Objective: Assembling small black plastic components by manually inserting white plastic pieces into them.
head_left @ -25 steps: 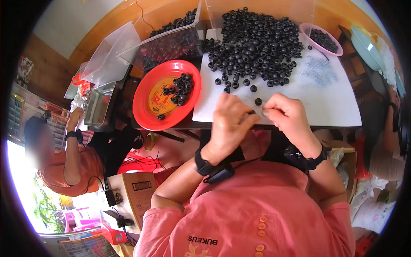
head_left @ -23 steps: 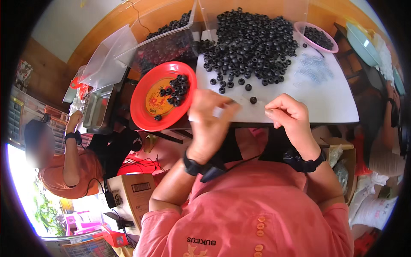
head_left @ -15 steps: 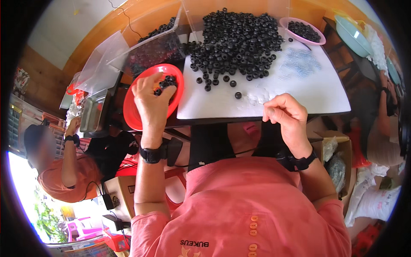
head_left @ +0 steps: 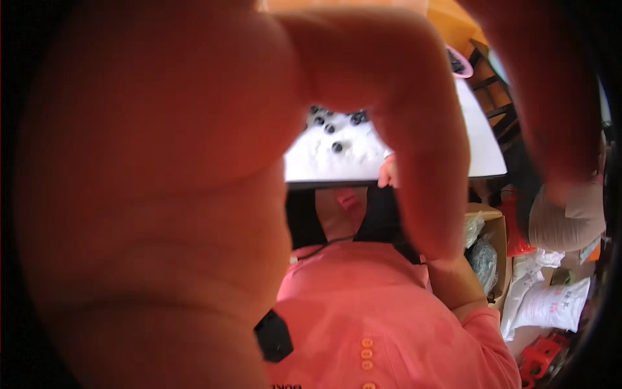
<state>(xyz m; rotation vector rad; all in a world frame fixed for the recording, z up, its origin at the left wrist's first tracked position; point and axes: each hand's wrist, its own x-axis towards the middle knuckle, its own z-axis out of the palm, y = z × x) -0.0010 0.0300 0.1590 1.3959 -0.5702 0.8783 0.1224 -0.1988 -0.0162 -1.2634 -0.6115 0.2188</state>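
My left hand (head_left: 162, 162) is raised very close in front of the head camera and fills most of the left and top of the view. Its fingers are blurred but spread apart, one curving down across the middle and another along the right. Nothing shows between them. Behind that curved finger, at the near edge of the white tabletop (head_left: 350, 170), a small part of my right hand (head_left: 387, 174) appears. The rest of it is hidden. Several loose black beads (head_left: 337, 147) lie on the tabletop; the bead pile and the red bowl are covered by my left hand.
A pink bowl (head_left: 468, 68) with dark contents stands partly visible at the far right. Below the table's right side is a cardboard box (head_left: 495, 236) holding plastic-wrapped items. White sacks (head_left: 554, 305) lie on the floor, near a person in a light brown garment (head_left: 564, 223).
My left hand has left the red bowl and risen right up to the camera, blocking much of the table. My right hand is now mostly hidden, at the table's near edge.
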